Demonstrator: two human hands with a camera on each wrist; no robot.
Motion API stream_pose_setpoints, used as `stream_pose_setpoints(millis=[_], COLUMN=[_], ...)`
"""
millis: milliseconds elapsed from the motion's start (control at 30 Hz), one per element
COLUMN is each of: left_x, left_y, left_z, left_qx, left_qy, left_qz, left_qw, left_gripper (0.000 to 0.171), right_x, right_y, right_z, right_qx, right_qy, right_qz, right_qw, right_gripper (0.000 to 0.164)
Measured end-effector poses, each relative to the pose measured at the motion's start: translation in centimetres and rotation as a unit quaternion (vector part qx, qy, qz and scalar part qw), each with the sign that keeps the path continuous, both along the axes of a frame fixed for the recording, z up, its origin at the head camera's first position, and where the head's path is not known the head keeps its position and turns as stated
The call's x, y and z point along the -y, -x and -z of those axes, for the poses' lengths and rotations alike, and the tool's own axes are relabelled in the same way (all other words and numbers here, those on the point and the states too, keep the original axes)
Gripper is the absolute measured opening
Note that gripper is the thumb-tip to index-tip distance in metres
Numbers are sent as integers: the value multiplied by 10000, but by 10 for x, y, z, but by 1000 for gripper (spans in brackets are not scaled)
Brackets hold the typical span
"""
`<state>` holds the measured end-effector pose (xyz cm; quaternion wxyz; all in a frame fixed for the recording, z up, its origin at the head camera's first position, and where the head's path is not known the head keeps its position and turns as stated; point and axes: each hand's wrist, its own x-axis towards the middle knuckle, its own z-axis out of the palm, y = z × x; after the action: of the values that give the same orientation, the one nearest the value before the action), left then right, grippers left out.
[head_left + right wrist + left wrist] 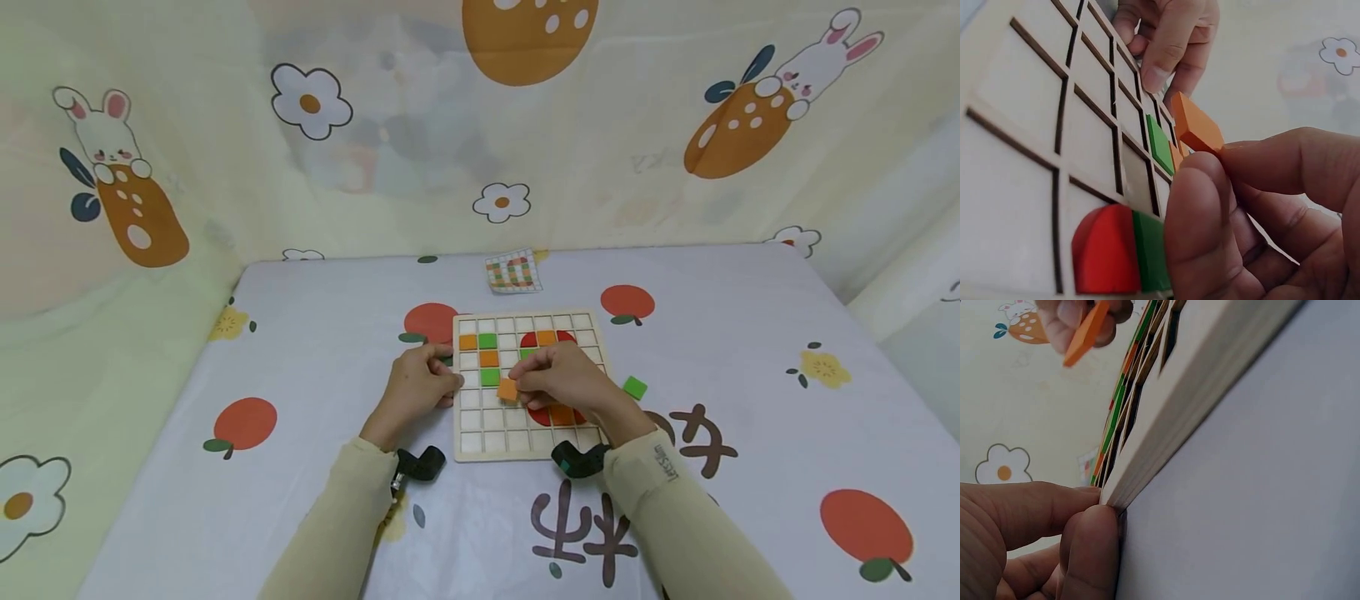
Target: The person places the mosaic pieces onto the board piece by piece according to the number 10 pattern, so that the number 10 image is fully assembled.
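A wooden grid board (491,457) lies flat in front of me. Its left edge is pinched between the thumb and index finger of my left hand (420,379); the left wrist view shows those fingertips on the board's side (1166,419). My right hand (566,379) pinches an orange square tile (1196,124) by one edge, held tilted just above the cells. To the left on the grid sit orange tiles (468,342) and green tiles (487,341). Red rounded pieces (1107,250) sit farther right, next to a green tile (1150,250), partly hidden by my right hand.
Right of the board lies a loose green tile (635,387). A small card with a coloured grid pattern (514,272) lies beyond the board. The tablecloth (322,350) has printed fruit, and a patterned curtain (405,208) hangs behind the table.
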<state>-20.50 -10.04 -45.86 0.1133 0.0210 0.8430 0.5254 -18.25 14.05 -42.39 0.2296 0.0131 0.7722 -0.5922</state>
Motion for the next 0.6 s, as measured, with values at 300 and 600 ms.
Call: stream_pose_setpoints(millis=[300,600], left_x=[-1,-1], left_y=[0,0], left_z=[-1,-2], left_qx=[102,131], left_qy=[17,35], left_qz=[-44,-64], left_qw=[9999,9999], left_gripper=[47,48], right_x=[14,19], right_y=[11,13], right_z=[1,3], right_qx=[74,74], right_qy=[-253,-678], right_qz=[-235,-297], right_qw=[9994,9972], right_gripper=[12,10])
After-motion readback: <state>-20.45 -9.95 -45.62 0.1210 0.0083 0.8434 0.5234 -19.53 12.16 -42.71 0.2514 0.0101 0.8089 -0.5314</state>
